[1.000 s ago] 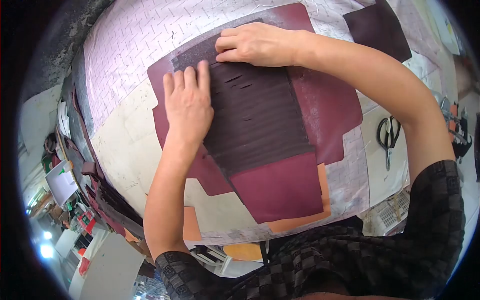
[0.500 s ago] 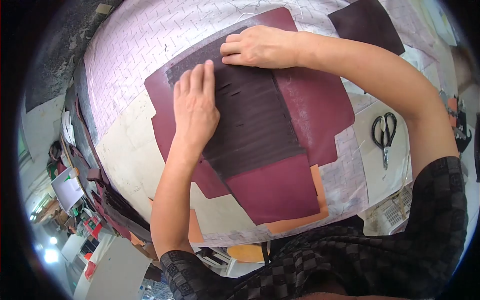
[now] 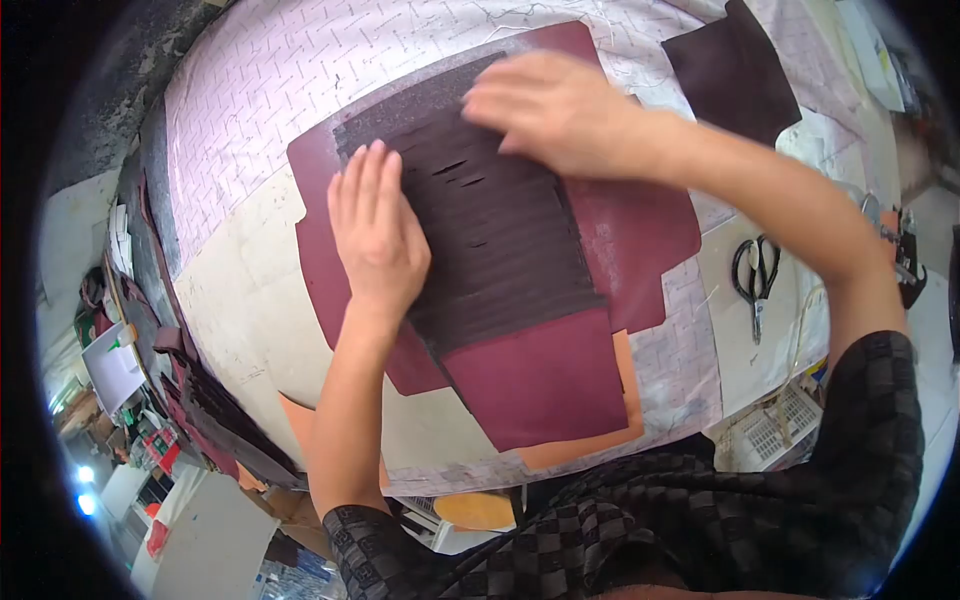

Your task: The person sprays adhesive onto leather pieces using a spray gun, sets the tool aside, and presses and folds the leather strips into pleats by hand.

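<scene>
Smoothing, I judge, needing even pressure: my left hand [image 3: 380, 240] lies flat, fingers together, at the dark sheet's [image 3: 500, 235] ten o'clock; my right hand [image 3: 565, 115], at one, blurs, its grip unclear.

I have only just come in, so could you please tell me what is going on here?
A person's left hand rests, fingers outstretched, on the left side of a dark brown, rippled, flat sheet, which lies on a maroon, leather-like piece. The right hand, blurred, is over the sheet's upper right; whether it touches cannot be told. Black-handled metal scissors lie off to the right.
</scene>
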`<state>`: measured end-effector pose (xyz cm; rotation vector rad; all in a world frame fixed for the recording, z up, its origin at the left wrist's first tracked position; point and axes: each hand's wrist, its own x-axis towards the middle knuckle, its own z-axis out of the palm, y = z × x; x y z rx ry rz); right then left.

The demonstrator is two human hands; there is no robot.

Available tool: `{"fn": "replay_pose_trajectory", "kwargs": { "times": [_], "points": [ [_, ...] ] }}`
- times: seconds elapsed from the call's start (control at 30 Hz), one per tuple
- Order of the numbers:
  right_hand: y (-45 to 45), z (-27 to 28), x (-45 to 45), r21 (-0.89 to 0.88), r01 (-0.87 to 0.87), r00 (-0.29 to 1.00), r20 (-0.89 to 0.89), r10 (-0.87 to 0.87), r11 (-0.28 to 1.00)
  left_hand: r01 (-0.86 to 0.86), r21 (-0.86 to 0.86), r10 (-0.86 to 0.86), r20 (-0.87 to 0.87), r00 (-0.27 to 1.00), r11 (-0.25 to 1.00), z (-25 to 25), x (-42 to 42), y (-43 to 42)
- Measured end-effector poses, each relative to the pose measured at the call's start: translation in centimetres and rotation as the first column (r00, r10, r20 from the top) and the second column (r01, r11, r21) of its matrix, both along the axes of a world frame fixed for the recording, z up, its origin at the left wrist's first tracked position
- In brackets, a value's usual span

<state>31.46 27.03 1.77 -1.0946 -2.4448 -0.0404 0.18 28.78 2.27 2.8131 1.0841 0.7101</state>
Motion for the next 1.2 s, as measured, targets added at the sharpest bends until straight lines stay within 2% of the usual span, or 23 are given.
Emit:
{"fn": "replay_pose_trajectory", "kwargs": {
  "times": [0.03,0.1,0.13,0.37,0.4,0.43,0.5,0.53,0.6,0.67,0.73,0.77,0.83,0.87,0.93,0.97,1.03,1.1,1.17,1.2],
  "points": [
    [-0.7,0.3,-2.4,-0.056,-0.038,0.999,-0.019,0.037,0.998,0.001,-0.022,-0.004,-0.126,0.992,1.0,-0.2,-0.3,-1.0],
    [-1.5,-1.2,-5.9,-0.085,-0.042,0.999,0.015,0.044,0.996,0.027,-0.106,-0.051,-0.236,0.97,0.994,-1.1,-0.4,-2.0],
    [-1.8,-1.9,-6.5,-0.128,-0.003,0.988,0.151,0.022,0.992,0.026,-0.133,-0.056,-0.224,0.973,0.991,-1.6,-0.5,-2.1],
    [-4.0,-1.8,-0.3,-0.06,0.01,0.975,0.222,0.004,0.998,-0.017,-0.168,-0.016,-0.198,0.98,0.986,-2.4,-1.0,-2.7],
    [-3.4,-1.1,0.1,-0.038,0.012,0.995,0.099,-0.008,0.999,-0.003,-0.211,-0.02,-0.106,0.994,0.978,-2.5,-1.3,-2.6],
    [-2.4,-1.0,-0.4,-0.035,0.0,0.994,0.105,0.004,0.999,0.014,-0.251,-0.018,-0.013,1.0,0.968,-2.5,-1.3,-2.5],
    [-0.5,-1.2,-2.7,-0.12,0.168,0.97,-0.156,-0.186,0.978,-0.017,-0.157,0.027,0.066,0.997,0.987,-2.2,-1.8,-1.3],
    [0.8,-1.1,-4.8,-0.085,0.174,0.935,-0.297,-0.192,0.981,-0.045,-0.127,0.061,0.133,0.989,0.991,-1.8,-1.8,-0.4],
    [3.6,-1.9,-8.6,-0.099,0.202,0.925,-0.308,-0.223,0.974,-0.12,-0.151,0.145,0.169,0.975,0.981,-1.5,-2.0,1.3],
    [5.1,-2.7,-10.5,-0.117,0.237,0.91,-0.32,-0.263,0.964,-0.115,-0.152,0.139,0.153,0.979,0.982,-1.4,-2.2,3.1],
    [5.6,-3.0,-11.4,-0.205,0.315,0.918,-0.182,-0.352,0.927,-0.12,-0.236,0.136,0.052,0.989,0.964,-1.5,-2.5,3.9],
    [5.6,-3.1,-11.3,-0.207,0.31,0.92,-0.181,-0.348,0.928,-0.125,-0.238,0.141,0.053,0.989,0.963,-1.5,-2.7,4.0],
    [5.3,-2.6,-10.5,-0.086,0.212,0.972,-0.088,-0.219,0.973,-0.127,-0.311,0.168,0.109,0.98,0.942,-1.7,-2.7,4.2],
    [5.2,-2.5,-10.3,-0.086,0.211,0.972,-0.086,-0.218,0.974,-0.127,-0.312,0.169,0.111,0.979,0.942,-1.6,-2.7,4.4],
    [5.4,-2.6,-9.9,0.078,0.069,0.981,-0.184,-0.054,0.995,-0.149,-0.16,0.171,0.129,0.977,0.976,-1.5,-2.8,4.9],
    [5.6,-2.7,-9.8,0.077,0.071,0.981,-0.184,-0.055,0.994,-0.148,-0.161,0.169,0.129,0.977,0.976,-1.6,-3.2,5.6],
    [5.8,-2.5,-9.5,-0.139,0.106,0.962,-0.234,-0.137,0.984,-0.009,-0.317,0.046,0.107,0.993,0.948,-1.3,-3.8,7.3],
    [6.6,-2.6,-9.9,-0.19,0.143,0.949,-0.253,-0.189,0.971,-0.024,-0.282,0.063,0.128,0.99,0.959,-1.0,-4.0,8.1],
    [7.2,-2.8,-9.7,-0.24,0.18,0.932,-0.268,-0.244,0.954,-0.03,-0.376,0.067,0.084,0.994,0.926,-0.4,-4.3,8.9],
    [7.6,-3.1,-9.5,-0.228,0.134,0.944,-0.268,-0.194,0.965,-0.013,-0.302,0.046,0.102,0.994,0.953,-0.4,-4.0,9.0]
  ]
}}
